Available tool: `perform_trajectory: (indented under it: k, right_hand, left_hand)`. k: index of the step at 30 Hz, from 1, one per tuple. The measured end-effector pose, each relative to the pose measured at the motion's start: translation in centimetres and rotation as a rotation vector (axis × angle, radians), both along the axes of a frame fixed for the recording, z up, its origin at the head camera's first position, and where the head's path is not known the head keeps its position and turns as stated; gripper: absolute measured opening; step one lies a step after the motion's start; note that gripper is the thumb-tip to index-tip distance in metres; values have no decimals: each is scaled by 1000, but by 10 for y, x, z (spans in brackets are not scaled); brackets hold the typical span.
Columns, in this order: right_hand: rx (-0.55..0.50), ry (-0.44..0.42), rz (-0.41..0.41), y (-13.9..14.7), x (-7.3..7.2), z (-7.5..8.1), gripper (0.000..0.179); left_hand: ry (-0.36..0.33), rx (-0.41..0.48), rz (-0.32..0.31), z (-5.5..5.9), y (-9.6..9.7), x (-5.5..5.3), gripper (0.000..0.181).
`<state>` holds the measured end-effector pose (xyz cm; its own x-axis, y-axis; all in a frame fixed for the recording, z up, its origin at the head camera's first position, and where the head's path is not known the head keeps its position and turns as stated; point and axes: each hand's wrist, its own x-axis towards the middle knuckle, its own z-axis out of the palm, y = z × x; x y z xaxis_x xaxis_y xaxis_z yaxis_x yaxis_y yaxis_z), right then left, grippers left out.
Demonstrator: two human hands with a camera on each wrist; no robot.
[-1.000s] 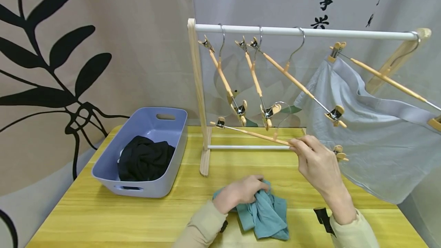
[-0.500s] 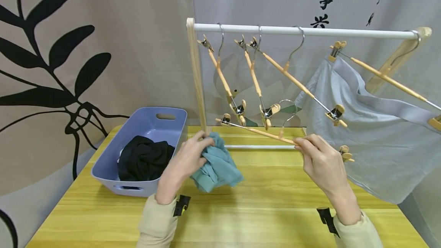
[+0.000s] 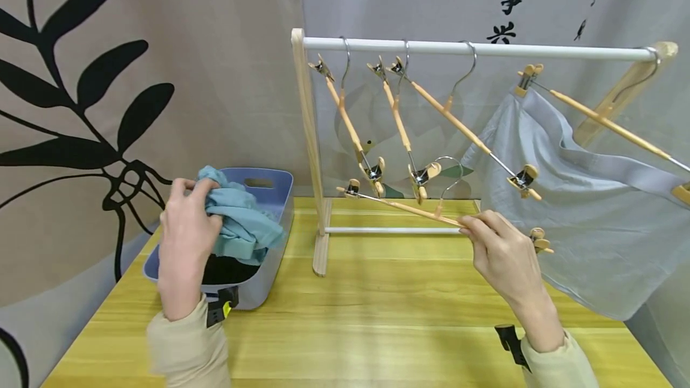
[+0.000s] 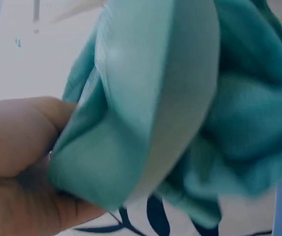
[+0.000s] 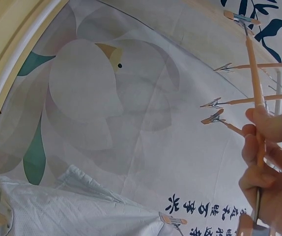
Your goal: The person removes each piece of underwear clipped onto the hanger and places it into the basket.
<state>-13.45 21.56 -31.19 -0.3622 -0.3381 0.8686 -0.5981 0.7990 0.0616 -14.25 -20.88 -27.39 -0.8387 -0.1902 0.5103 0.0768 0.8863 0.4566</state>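
Observation:
A crumpled teal cloth (image 3: pixel 239 214) hangs from my left hand (image 3: pixel 188 235), which pinches it above the blue plastic basket (image 3: pixel 280 196). The left wrist view shows the teal fabric (image 4: pixel 126 98) between thumb and fingers, its folds filling most of the frame. My right hand (image 3: pixel 501 256) grips the bar of a wooden clip hanger (image 3: pixel 404 208) in front of the rack. In the right wrist view the fingers curl round that hanger's bar (image 5: pixel 255 73), and a clip shows at its far end. Nothing hangs from the clips I can see on it.
A black garment (image 3: pixel 229 269) lies in the basket, partly covered by the teal cloth. The wooden rack (image 3: pixel 308 130) carries several clip hangers on its white rail (image 3: pixel 377 45). A light blue garment (image 3: pixel 587 196) hangs clipped at the right. Everything stands on a wooden table (image 3: pixel 350 328).
My left hand has lifted the teal cloth off the table and carried it left over the basket. My right hand and its hanger have shifted slightly right, then stayed nearly still.

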Motion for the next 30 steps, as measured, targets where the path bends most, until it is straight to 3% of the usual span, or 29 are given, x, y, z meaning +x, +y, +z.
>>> perform_trajectory:
  k: [3, 6, 11, 17, 30]
  right_hand:
    - [-3, 9, 2, 0, -1, 0, 44]
    - [-1, 8, 0, 0, 0, 0, 44]
    - [8, -15, -8, 1, 0, 0, 41]
    - [-1, -9, -4, 1, 0, 0, 41]
    - [-6, 1, -22, 5, 1, 1, 45]
  left_hand:
    - [-21, 17, 90, -2, -9, 0, 39]
    - [-54, 18, 117, -8, -14, -2, 40]
    - [-133, -13, 79, -17, -14, -6, 43]
    - [-173, -56, 45, -24, -10, -8, 47]
    - [-149, -95, -35, -20, 6, -6, 37]
